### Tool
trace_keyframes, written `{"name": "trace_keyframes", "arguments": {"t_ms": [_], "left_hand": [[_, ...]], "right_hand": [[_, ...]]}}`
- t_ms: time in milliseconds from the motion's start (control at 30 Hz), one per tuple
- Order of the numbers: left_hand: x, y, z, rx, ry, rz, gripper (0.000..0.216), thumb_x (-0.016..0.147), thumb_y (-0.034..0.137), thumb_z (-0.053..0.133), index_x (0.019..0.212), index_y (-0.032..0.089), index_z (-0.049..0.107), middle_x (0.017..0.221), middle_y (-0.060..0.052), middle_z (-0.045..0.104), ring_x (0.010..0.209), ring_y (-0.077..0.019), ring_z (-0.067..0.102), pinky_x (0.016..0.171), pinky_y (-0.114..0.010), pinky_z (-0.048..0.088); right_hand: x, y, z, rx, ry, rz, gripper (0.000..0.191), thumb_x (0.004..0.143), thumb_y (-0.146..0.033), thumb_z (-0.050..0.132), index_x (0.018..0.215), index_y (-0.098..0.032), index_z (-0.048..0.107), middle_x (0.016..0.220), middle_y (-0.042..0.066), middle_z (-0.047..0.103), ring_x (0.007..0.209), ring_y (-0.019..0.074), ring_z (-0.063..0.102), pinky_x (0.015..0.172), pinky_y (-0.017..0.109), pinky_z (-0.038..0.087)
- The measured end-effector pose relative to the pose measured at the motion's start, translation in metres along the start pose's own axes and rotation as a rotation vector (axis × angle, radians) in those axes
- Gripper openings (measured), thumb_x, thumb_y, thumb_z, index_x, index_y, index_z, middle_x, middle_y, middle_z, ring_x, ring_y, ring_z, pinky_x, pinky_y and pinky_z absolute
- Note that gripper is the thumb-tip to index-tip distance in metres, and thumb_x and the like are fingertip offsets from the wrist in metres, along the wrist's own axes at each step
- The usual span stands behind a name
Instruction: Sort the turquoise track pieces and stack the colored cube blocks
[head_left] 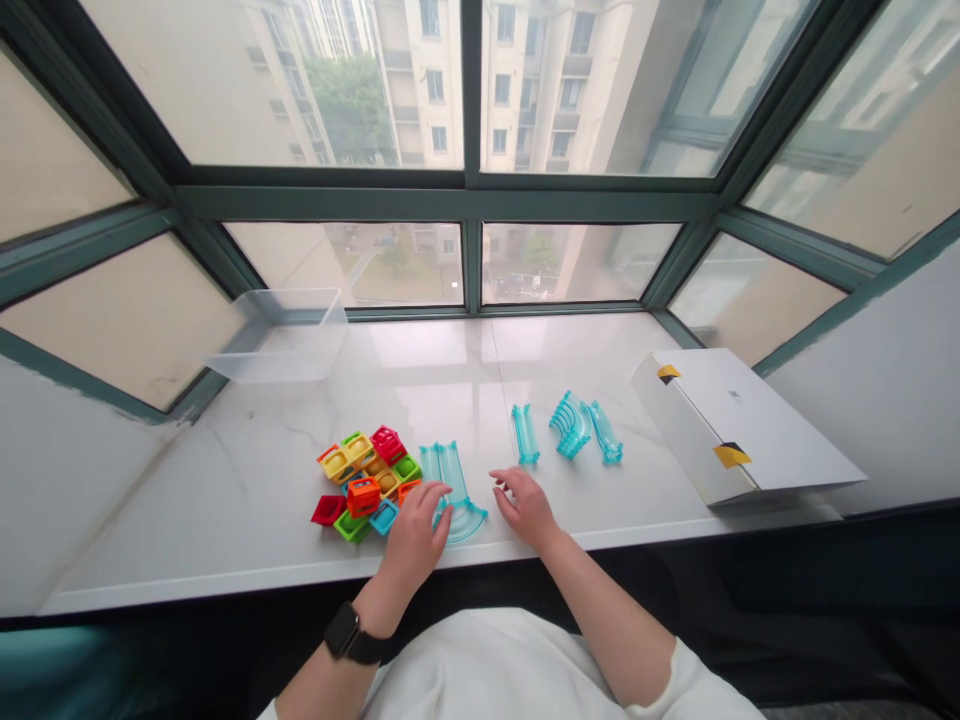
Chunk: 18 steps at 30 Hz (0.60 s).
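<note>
My left hand [412,535] is curled, gripping a curved translucent blue marble-run track [455,475] near the front edge of the white marble sill [225,510], with colourful plastic blocks [364,485] just beside it. My right hand [527,507] is half-open, touching nothing — it hovers just beside the track.

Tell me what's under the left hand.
A curved translucent blue track piece lies under the left hand; the section beneath the palm cannot be seen.
</note>
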<state>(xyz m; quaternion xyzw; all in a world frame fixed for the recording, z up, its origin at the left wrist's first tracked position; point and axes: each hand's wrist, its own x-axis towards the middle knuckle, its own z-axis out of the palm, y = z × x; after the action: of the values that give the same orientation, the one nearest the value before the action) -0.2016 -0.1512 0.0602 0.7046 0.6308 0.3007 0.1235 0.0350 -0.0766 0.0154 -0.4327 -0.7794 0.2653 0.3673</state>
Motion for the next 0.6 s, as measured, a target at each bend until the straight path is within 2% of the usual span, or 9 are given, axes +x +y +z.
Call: {"name": "trace_keyframes", "arguments": {"t_ms": [100, 233, 367, 500, 600], "left_hand": [[-0.012, 0.003, 0.009, 0.074, -0.077, 0.052, 0.029, 0.100, 0.027, 0.055, 0.127, 0.025, 0.065, 0.141, -0.012, 0.063, 0.132, -0.0291, 0.060, 0.113, -0.047, 0.050], [-0.014, 0.005, 0.015, 0.148, -0.131, 0.053, 0.021, 0.096, 0.022, 0.059, 0.115, 0.025, 0.068, 0.144, -0.013, 0.060, 0.136, -0.0317, 0.056, 0.115, -0.051, 0.049], [-0.014, 0.004, 0.019, 0.214, -0.163, 0.043, 0.025, 0.091, 0.015, 0.062, 0.112, 0.025, 0.069, 0.143, -0.013, 0.061, 0.137, -0.0323, 0.055, 0.118, -0.054, 0.044], [-0.015, 0.004, 0.023, 0.295, -0.193, 0.032, 0.026, 0.089, 0.014, 0.063, 0.113, 0.024, 0.070, 0.143, -0.014, 0.062, 0.137, -0.0337, 0.056, 0.124, -0.062, 0.030], [-0.016, 0.004, 0.025, 0.315, -0.210, 0.015, 0.028, 0.090, 0.014, 0.063, 0.115, 0.025, 0.070, 0.148, -0.014, 0.060, 0.137, -0.0336, 0.056, 0.125, -0.062, 0.027]], "right_hand": [[0.015, -0.020, 0.017, 0.008, -0.161, 0.005, 0.029, 0.103, -0.023, 0.056, 0.128, -0.028, 0.071, 0.117, 0.007, 0.071, 0.110, 0.0224, 0.067, 0.100, 0.037, 0.055], [0.030, -0.024, 0.036, -0.066, -0.308, 0.011, 0.030, 0.104, -0.023, 0.056, 0.125, -0.030, 0.076, 0.113, 0.006, 0.074, 0.109, 0.0226, 0.068, 0.099, 0.038, 0.054], [0.034, -0.019, 0.045, -0.140, -0.327, -0.037, 0.030, 0.099, -0.016, 0.059, 0.117, -0.028, 0.079, 0.110, 0.007, 0.076, 0.104, 0.0226, 0.069, 0.095, 0.035, 0.055], [0.032, -0.018, 0.045, -0.172, -0.307, -0.024, 0.031, 0.097, -0.015, 0.059, 0.122, -0.025, 0.076, 0.113, 0.009, 0.075, 0.107, 0.0234, 0.069, 0.097, 0.036, 0.055], [0.030, -0.018, 0.044, -0.180, -0.299, 0.001, 0.033, 0.096, -0.015, 0.061, 0.125, -0.023, 0.073, 0.116, 0.010, 0.073, 0.110, 0.0245, 0.069, 0.099, 0.037, 0.055]]}}
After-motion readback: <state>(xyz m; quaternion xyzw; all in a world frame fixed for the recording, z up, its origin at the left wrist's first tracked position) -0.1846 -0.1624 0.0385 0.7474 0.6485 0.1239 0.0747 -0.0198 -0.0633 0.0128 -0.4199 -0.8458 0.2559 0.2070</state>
